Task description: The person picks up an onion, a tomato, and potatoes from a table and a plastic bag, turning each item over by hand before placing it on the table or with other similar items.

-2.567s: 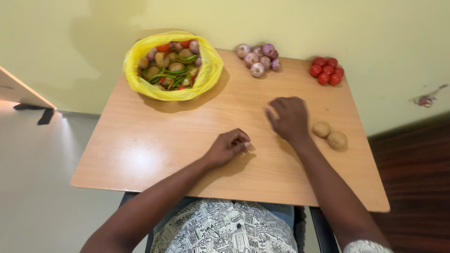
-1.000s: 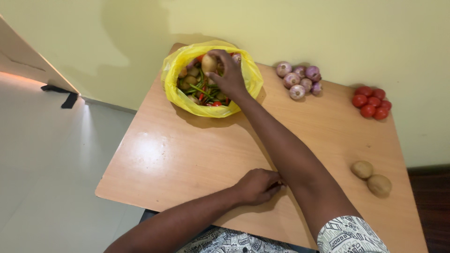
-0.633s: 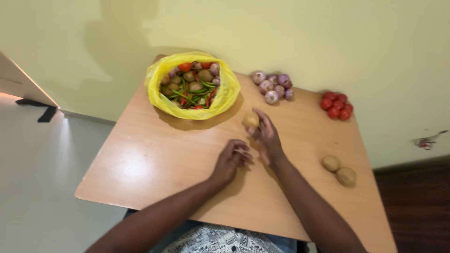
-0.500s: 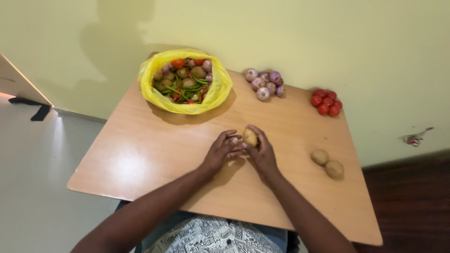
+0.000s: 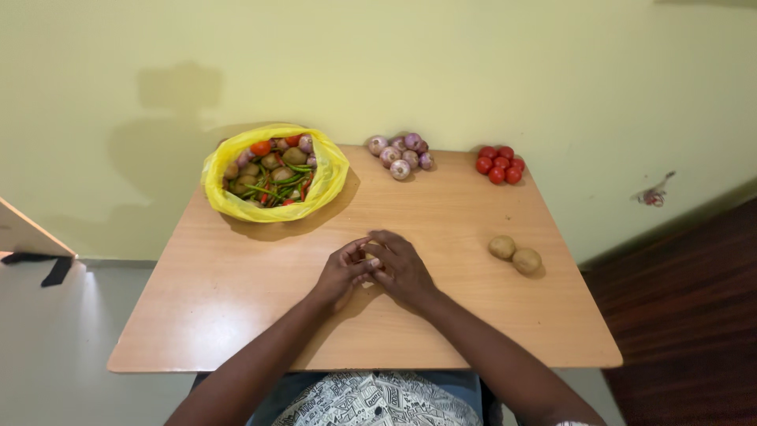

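Note:
My left hand and my right hand meet at the middle of the wooden table, fingers curled around a small brown potato. Only a sliver of it shows between the fingertips. At the back left stands an open yellow plastic bag with potatoes, green chillies, onions and tomatoes mixed inside. Two more potatoes lie side by side on the table to the right of my right hand.
A cluster of purple onions lies at the back middle of the table, and a cluster of red tomatoes at the back right. A pale yellow wall runs just behind the table. Dark wooden floor shows at the right.
My right hand took a potato out of the yellow bag and carried it to the middle of the table. Both hands have closed around it and hide most of it.

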